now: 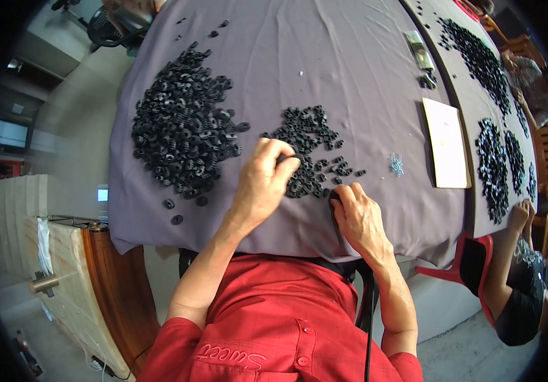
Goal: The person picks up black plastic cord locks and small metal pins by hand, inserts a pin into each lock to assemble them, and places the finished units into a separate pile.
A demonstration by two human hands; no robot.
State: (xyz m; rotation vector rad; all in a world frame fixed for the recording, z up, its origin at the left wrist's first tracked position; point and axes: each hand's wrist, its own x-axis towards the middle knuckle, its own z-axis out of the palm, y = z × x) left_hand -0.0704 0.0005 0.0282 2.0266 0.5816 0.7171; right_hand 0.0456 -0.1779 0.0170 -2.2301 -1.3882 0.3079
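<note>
My left hand [262, 177] is raised at the near left side of a pile of small black ridged parts [306, 130]. Its thumb and forefinger pinch a small black part [281, 159], mostly covered by the fingers. Close to the table's front edge, my right hand [358, 218] is closed, with a dark round piece [334, 196] showing at its fingertips. Left of my hands lies a larger heap of black ring-shaped toothed parts [185, 121]. A few small black parts [341, 169] are scattered right of the smaller pile.
A grey cloth [350, 63] covers the table. To the right lie some tiny light-blue pieces [396, 164], a pale board [447, 143] and a small packet [419, 51]. Beyond, other people sit by a second table with black piles [492, 172]. A red chair [471, 267] stands at right.
</note>
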